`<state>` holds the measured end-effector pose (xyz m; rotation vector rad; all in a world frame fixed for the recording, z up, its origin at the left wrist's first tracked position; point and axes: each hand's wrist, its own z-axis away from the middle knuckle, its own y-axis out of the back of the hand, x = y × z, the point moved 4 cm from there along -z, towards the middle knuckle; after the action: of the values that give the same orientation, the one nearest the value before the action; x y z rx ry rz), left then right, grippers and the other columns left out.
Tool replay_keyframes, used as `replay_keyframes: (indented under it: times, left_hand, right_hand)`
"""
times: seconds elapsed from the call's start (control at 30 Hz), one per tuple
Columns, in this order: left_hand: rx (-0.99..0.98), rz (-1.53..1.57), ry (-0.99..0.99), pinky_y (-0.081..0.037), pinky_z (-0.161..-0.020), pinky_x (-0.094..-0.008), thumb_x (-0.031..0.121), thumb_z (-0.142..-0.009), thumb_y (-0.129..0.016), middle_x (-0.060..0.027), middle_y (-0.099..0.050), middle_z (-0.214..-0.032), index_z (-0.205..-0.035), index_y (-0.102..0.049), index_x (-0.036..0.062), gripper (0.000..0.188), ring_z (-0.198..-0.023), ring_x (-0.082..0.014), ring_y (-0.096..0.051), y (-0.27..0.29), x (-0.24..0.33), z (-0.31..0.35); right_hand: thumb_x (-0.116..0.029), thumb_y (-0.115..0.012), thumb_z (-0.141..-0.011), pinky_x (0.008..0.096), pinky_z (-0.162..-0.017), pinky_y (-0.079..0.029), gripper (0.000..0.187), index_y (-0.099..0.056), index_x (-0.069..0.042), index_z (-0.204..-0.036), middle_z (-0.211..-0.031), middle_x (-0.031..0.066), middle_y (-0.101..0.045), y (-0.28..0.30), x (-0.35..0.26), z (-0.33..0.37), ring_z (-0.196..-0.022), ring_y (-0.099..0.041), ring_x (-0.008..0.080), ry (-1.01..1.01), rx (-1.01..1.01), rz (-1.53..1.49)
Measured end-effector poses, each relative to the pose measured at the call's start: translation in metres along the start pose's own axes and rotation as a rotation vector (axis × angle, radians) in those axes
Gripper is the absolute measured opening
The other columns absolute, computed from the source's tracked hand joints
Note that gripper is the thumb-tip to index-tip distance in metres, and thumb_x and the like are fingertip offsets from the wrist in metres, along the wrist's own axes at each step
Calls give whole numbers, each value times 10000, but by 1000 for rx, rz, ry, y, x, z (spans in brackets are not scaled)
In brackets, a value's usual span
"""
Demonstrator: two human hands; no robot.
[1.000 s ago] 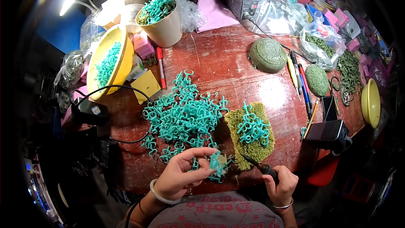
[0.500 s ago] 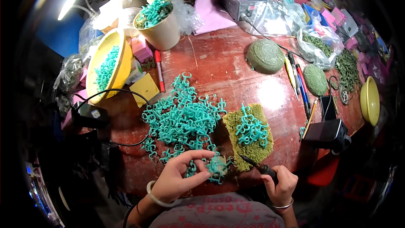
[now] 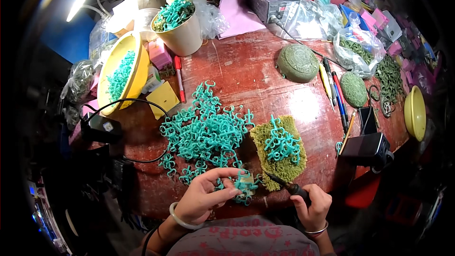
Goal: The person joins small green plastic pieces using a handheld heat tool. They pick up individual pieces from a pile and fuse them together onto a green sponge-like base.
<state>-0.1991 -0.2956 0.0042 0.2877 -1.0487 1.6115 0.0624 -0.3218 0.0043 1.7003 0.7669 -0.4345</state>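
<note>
My left hand (image 3: 204, 198), a pale bangle at its wrist, is at the table's near edge. Its thumb and fingers curl together around a small teal hooked piece (image 3: 220, 183); the exact grip is partly hidden. More teal pieces (image 3: 245, 185) lie just beyond the fingertips, around a small pale block. My right hand (image 3: 314, 204) is closed on the black handle of a soldering-iron-like tool (image 3: 295, 188). Its dark, thin tip points left over the lower edge of a yellow-green sponge pad (image 3: 279, 169). Several teal pieces (image 3: 283, 146) rest on that pad. A large teal heap (image 3: 208, 132) spreads left of it.
A yellow bowl (image 3: 137, 73) of teal pieces tilts at the left, behind a black box (image 3: 101, 129) with a cable. White buckets (image 3: 182, 38) stand at the back. Right lie two green round lumps (image 3: 297, 63), pens (image 3: 339, 92), and a black device (image 3: 365, 151).
My left thumb and fingers have drawn closer together beside the teal pieces. The tool and my right hand have shifted slightly to the left.
</note>
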Motion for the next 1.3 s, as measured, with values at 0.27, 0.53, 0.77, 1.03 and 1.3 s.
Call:
replay_keyframes:
  times: [0.27,0.53,0.77,1.03,1.3]
  left_hand:
    - [-41,-2,-11,-434,-636,-187,-47,-869,-690,8,-609,-932,-1287,-576,-23,434,-751,-36,-556,-11,-9,-5]
    - [-123,-81,-30,-489,-837,-245,-39,-861,-706,-7,-625,-918,-1276,-576,-43,436,-864,-72,-599,-14,-6,-4]
    - [-85,-40,-73,-491,-846,-256,-53,-870,-688,-2,-596,-911,-1283,-561,-41,433,-866,-95,-613,-7,-15,-6]
    - [-33,117,-1,-430,-628,-194,-34,-899,-661,-6,-558,-962,-1332,-529,14,455,-854,-73,-615,-3,-11,-4]
    - [-24,34,-80,-368,-563,-168,-34,-901,-654,-3,-537,-977,-1309,-567,23,421,-917,-66,-640,-4,-10,-6]
  right_hand:
    - [-74,-887,-694,232,-500,-435,366,-592,-41,-907,-781,58,-685,-15,-43,-42,-519,-538,87,65,-46,-423]
    - [-15,-825,-752,216,-505,-427,287,-573,-34,-886,-756,40,-662,-21,-39,-40,-546,-536,60,-42,-148,-463]
    - [1,-810,-756,217,-531,-431,259,-582,-8,-877,-761,49,-647,-23,-37,-38,-565,-534,75,-79,-152,-443]
    - [-87,-820,-761,278,-548,-476,222,-643,-19,-878,-778,95,-663,0,-32,-33,-639,-635,189,35,-5,-352]
    - [-305,-794,-816,354,-466,-398,324,-616,-35,-824,-662,74,-564,26,-7,0,-524,-541,254,40,3,164]
